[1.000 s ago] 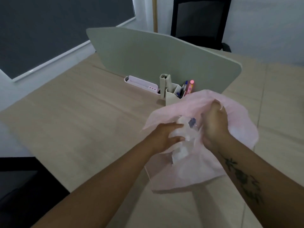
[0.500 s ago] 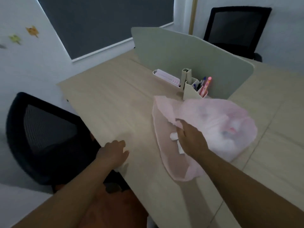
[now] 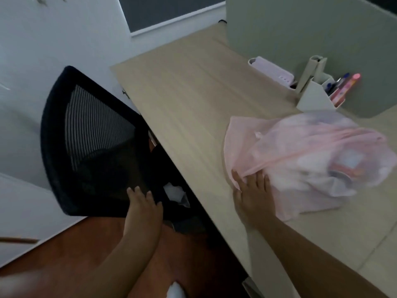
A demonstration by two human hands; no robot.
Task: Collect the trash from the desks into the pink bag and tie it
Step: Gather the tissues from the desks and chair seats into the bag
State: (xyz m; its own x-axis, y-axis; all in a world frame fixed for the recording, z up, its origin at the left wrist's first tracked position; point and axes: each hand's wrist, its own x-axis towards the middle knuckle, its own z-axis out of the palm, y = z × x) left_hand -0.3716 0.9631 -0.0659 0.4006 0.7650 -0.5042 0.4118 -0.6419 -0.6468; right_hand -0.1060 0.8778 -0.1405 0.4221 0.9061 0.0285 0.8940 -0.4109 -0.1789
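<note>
The pink bag [image 3: 305, 155] lies on its side on the wooden desk [image 3: 193, 108], bulging with trash that shows through the thin plastic. My right hand [image 3: 251, 194] rests on the bag's near edge, pinching the plastic. My left hand [image 3: 144, 203] is off the desk's edge, fingers spread, against the lower back of a black mesh chair [image 3: 92, 136]. A crumpled white paper [image 3: 176, 194] lies on the chair seat just right of that hand, under the desk edge.
A grey divider panel [image 3: 311, 39] stands along the desk's far side. Against it sit a white pen holder [image 3: 318, 93] with pens and a low pink tray [image 3: 270, 69]. The floor below is red-brown. Something white [image 3: 175, 290] lies at the bottom edge.
My left hand has left the desk's edge and dropped to the chair. The view has swung left and down. My right hand stays on the bag.
</note>
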